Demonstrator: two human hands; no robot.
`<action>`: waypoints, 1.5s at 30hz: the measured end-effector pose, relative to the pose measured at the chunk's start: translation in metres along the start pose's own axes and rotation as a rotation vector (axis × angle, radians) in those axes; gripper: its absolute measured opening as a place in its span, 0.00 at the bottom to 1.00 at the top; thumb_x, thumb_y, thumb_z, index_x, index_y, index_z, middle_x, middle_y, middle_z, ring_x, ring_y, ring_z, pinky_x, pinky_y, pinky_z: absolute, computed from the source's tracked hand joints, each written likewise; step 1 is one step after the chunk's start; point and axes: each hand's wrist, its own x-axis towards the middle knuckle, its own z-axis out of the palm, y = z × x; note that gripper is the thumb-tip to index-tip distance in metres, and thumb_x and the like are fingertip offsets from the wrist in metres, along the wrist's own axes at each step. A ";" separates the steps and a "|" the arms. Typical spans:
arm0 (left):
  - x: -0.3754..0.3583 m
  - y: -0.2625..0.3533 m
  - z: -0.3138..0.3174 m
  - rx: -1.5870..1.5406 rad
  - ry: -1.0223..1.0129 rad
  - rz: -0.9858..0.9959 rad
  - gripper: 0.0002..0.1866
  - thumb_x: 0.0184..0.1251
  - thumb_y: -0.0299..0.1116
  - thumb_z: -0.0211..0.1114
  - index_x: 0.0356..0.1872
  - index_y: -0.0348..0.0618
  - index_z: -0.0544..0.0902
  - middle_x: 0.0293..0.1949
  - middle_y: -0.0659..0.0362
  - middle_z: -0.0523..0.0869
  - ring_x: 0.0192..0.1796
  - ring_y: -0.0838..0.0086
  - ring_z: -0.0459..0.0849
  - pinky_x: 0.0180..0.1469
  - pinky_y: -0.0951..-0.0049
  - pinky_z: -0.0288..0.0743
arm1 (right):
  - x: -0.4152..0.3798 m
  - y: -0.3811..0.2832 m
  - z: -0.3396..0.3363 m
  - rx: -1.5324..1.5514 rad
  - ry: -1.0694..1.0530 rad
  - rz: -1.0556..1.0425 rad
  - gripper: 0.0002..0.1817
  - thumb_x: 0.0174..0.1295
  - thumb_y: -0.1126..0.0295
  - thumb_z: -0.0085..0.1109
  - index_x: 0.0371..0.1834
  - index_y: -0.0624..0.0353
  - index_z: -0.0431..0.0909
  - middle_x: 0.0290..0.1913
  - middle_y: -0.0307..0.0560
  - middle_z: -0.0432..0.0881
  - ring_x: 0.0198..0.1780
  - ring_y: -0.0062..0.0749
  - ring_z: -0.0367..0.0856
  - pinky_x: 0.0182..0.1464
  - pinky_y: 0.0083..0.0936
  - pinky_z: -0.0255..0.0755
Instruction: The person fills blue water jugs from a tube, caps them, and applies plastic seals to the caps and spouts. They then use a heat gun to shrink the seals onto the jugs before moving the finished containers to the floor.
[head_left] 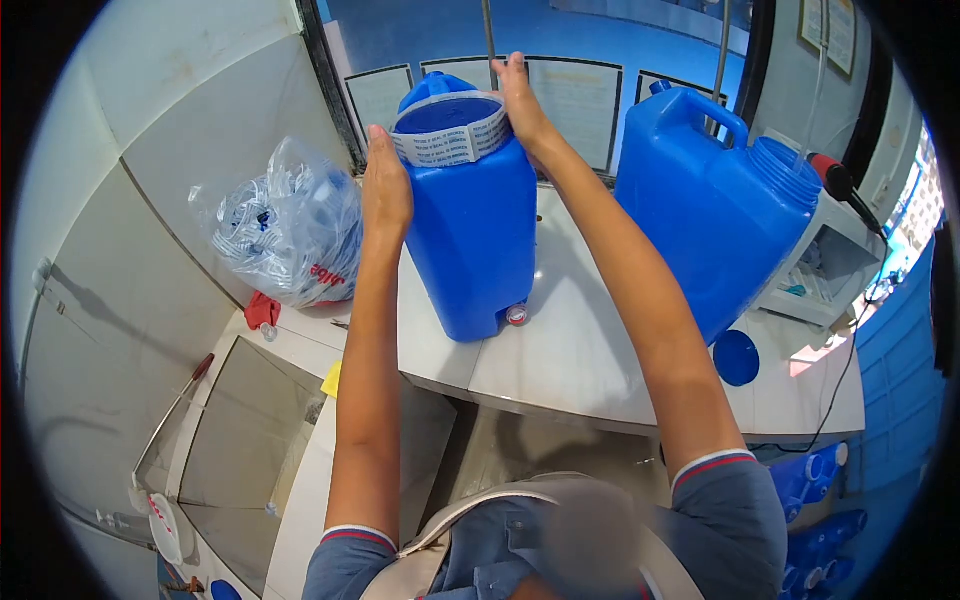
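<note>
A tall blue jug (472, 240) stands on the white tiled counter, with a small red-and-white spout low on its front. Around its blue cap at the top sits a clear band (450, 147) with printed text. My left hand (386, 190) lies along the left side of the band and jug top, fingers close together. On the other side my right hand (523, 103) touches the band's right edge, its fingers stretched upward. A second blue jug (700, 210) stands uncapped to the right, with a clear tube at its mouth.
A plastic bag (290, 230) of clear and blue items sits at the left. A loose blue cap (736, 358) lies on the counter (570, 350). Right of it are a black-and-red tool (832, 178) with a cord and a white rack (825, 265). A sink basin (245, 440) is at lower left.
</note>
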 end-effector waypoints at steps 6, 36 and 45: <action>0.005 -0.006 0.010 -0.049 -0.079 -0.007 0.39 0.72 0.56 0.26 0.66 0.25 0.55 0.69 0.40 0.54 0.72 0.57 0.50 0.71 0.71 0.42 | 0.007 0.012 0.001 -0.075 0.077 -0.119 0.53 0.55 0.25 0.14 0.73 0.57 0.34 0.69 0.70 0.50 0.71 0.51 0.50 0.71 0.34 0.38; -0.318 0.234 0.300 -0.212 -0.930 0.557 0.12 0.59 0.21 0.57 0.44 0.37 0.80 0.34 0.51 0.84 0.35 0.63 0.84 0.38 0.70 0.76 | -0.240 -0.150 -0.596 -1.719 0.468 0.387 0.20 0.46 0.70 0.55 0.45 0.63 0.79 0.50 0.57 0.79 0.54 0.48 0.77 0.55 0.35 0.69; -0.314 0.226 0.287 -0.119 -0.783 0.280 0.10 0.63 0.21 0.54 0.44 0.37 0.79 0.35 0.51 0.84 0.36 0.64 0.84 0.40 0.72 0.76 | -0.215 -0.128 -0.616 -1.803 0.420 0.520 0.18 0.45 0.64 0.58 0.42 0.55 0.82 0.45 0.53 0.82 0.49 0.46 0.80 0.49 0.38 0.73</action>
